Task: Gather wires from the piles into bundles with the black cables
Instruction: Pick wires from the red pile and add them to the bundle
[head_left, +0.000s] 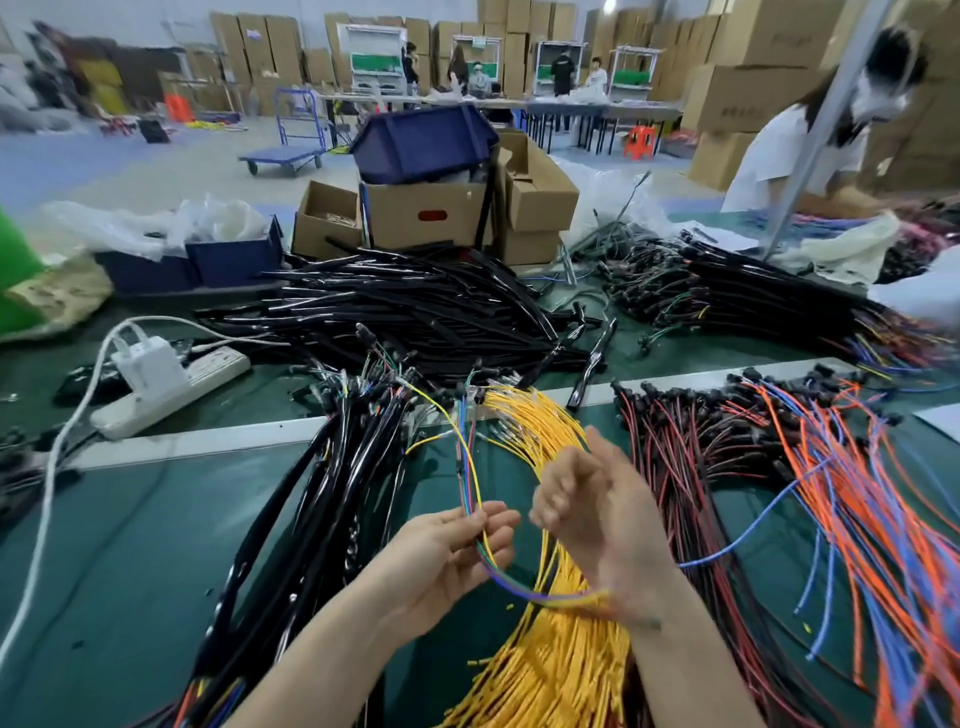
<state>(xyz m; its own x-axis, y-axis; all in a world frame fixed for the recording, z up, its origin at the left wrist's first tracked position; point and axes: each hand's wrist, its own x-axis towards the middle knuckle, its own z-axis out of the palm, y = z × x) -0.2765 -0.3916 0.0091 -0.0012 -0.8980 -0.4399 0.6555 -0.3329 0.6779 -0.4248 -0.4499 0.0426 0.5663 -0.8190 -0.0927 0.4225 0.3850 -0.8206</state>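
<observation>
My left hand (457, 545) pinches a thin bundle of coloured wires (470, 467), yellow, green, blue and purple, which arches up toward small black connectors and curves down below my palm. My right hand (587, 499) hovers blurred just right of it, above the yellow wire pile (550, 649), fingers loosely curled; whether it holds anything is unclear. A pile of finished black cable bundles (332, 499) lies to the left. Dark red wires (691, 457) and orange and blue wires (852, 509) lie to the right. A heap of black cables (415, 306) sits further back.
A white power strip (171, 384) with a plugged adapter and white cord lies at the left. Cardboard boxes (426, 213) and a blue bin (426, 140) stand behind the heap. Another person (800, 140) works at the far right, beside more black harnesses (727, 286).
</observation>
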